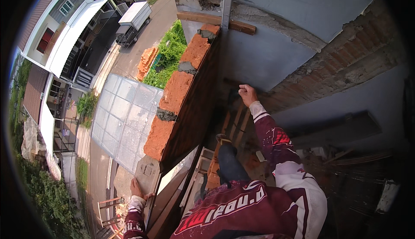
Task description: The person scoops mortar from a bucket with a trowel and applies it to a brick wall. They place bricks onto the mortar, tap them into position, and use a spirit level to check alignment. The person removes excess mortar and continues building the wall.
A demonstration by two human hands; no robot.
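Observation:
A row of orange bricks (177, 93) with grey mortar (166, 114) in the joints runs along the top of a narrow wall. At its near end lies a grey concrete surface (147, 170). My left hand (137, 188) is against the lower edge of this surface, thumb and fingers apart. On the inner side of the wall, my right hand (247, 95) is raised away from the bricks with its fingers curled closed. A dark shape shows beside those fingers, but I cannot make out what they hold, if anything.
A metal upright (228, 3) and a wooden strip (242, 27) stand at the wall's far end. Outside, far below, are a paneled canopy (125, 113), a brick pile (148, 61) and a parked truck (133, 22). Wooden planks (237, 124) lie below on the inner side.

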